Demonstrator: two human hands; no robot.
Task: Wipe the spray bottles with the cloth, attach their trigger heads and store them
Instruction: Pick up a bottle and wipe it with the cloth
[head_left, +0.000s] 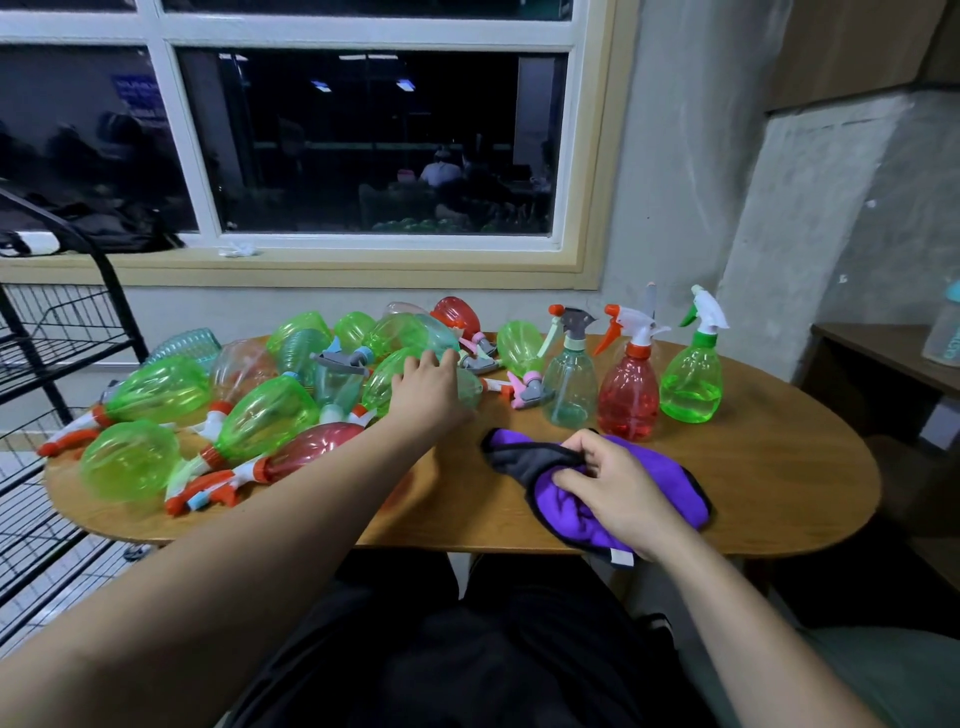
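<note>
A heap of green, red and pale blue spray bottles (260, 410) lies on its side across the left half of the wooden table (769, 483). My left hand (428, 389) reaches into the heap, its fingers lying over a green bottle (467, 387); the grasp itself is hidden. My right hand (613, 488) grips a purple cloth (566, 512) with a dark edge near the table's front. Three bottles stand upright with trigger heads on: a pale blue one (570, 387), a red one (628, 395) and a green one (693, 379).
A black wire rack (47, 332) stands left of the table. Behind the table is a window with a ledge (311, 260). A darker side table (883, 353) with a bottle (943, 332) on it is at the right. My lap is below the table's front edge.
</note>
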